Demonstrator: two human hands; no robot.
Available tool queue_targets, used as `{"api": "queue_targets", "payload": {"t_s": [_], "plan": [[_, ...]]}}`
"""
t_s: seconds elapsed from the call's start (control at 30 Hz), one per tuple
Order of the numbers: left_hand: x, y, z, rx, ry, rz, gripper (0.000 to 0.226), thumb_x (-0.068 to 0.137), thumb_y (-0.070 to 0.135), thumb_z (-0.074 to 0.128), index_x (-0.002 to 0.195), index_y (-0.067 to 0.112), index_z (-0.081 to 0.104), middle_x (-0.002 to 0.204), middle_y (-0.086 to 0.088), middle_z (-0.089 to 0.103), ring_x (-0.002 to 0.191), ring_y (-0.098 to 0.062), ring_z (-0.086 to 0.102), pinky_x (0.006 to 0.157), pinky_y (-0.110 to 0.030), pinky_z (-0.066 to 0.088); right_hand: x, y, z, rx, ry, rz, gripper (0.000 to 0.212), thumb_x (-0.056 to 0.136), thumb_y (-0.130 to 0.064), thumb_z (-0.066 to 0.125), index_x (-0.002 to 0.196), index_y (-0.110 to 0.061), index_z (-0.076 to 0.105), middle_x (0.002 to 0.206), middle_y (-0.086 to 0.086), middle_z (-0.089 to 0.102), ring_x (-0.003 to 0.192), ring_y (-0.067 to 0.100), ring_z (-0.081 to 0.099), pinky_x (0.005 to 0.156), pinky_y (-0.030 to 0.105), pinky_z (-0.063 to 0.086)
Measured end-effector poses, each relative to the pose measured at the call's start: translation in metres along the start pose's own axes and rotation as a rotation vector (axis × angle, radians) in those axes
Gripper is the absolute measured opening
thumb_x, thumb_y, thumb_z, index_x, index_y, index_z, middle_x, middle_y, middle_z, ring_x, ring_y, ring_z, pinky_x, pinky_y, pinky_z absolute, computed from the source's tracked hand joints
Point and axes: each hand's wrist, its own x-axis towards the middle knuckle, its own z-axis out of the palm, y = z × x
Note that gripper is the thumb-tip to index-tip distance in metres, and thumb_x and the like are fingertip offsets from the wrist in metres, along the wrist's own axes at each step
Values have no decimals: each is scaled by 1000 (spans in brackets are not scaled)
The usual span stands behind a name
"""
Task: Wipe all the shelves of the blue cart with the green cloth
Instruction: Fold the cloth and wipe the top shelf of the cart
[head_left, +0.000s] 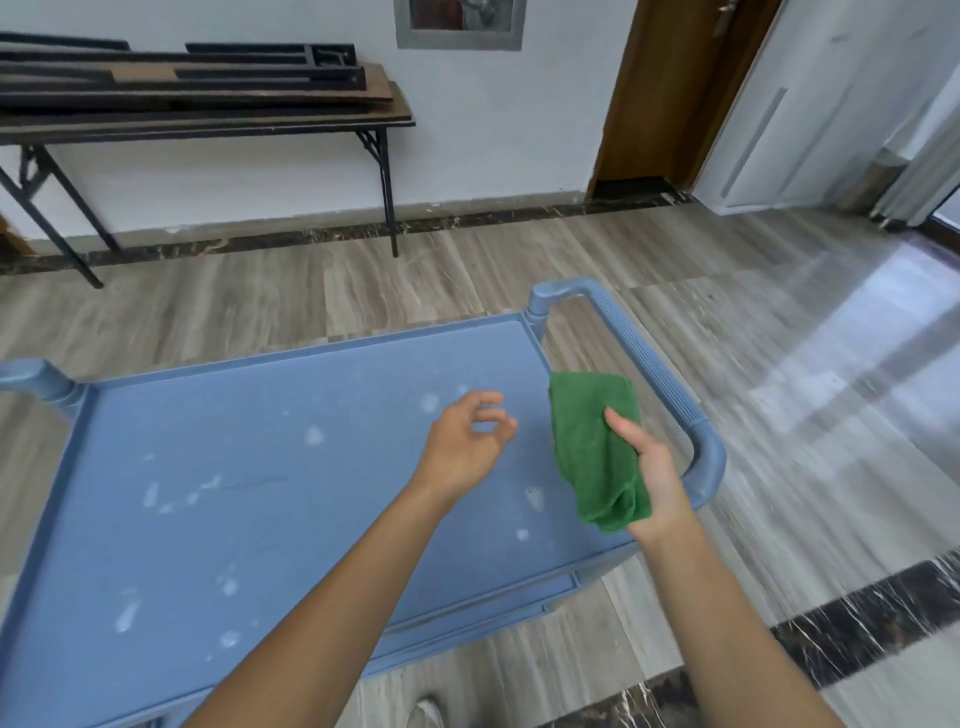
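Observation:
The blue cart (218, 395) fills the lower left, and its top shelf carries several pale smudges. My right hand (652, 467) holds the folded green cloth (595, 447) above the shelf's right end, close to the cart's right handle (649, 364). My left hand (465, 444) hovers over the middle of the shelf, fingers loosely curled and apart, holding nothing. The cart's lower shelves are hidden beneath the top one.
A black-legged folding table (384, 156) stacked with boards stands against the far wall. A wooden door (670, 93) is at the back right. Wood-look floor with dark marble strips surrounds the cart. A shoe tip (426, 714) shows at the bottom edge.

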Motion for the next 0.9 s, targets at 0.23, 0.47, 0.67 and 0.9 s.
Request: {"api": "queue_targets", "payload": {"t_s": [0.23, 0.47, 0.67, 0.9], "plan": [[-22, -101, 6, 566, 1, -18, 34, 94, 28, 67, 126, 20, 63, 120, 0, 71, 107, -22, 67, 92, -27, 48, 53, 9, -54, -1103, 126, -215, 37, 99, -27, 52, 136, -25, 50, 114, -9, 69, 109, 24, 64, 88, 34, 46], [-42, -163, 36, 884, 67, 36, 47, 99, 38, 55, 138, 13, 59, 146, -7, 56, 138, -33, 48, 112, -45, 39, 80, 107, -103, -2044, -82, -235, 78, 100, -60, 20, 157, -10, 4, 165, 13, -5, 152, 27, -6, 122, 50, -4], [-44, -191, 33, 1125, 189, -5, 68, 98, 60, 26, 150, 22, 50, 162, -9, 37, 150, -42, 29, 119, -67, 18, 112, 87, -118, -1990, -248, -480, 62, 102, -53, 13, 158, -25, 9, 166, 3, -9, 151, 17, -16, 122, 45, -9], [-43, -223, 20, 1191, 176, -7, 68, 102, 64, 17, 157, 30, 35, 169, -4, 22, 156, -36, 13, 120, -69, 9, 123, 93, -107, -1816, -333, -411, 58, 105, -43, 17, 157, -24, -1, 164, -1, -18, 147, 10, -25, 122, 37, -13]]}}
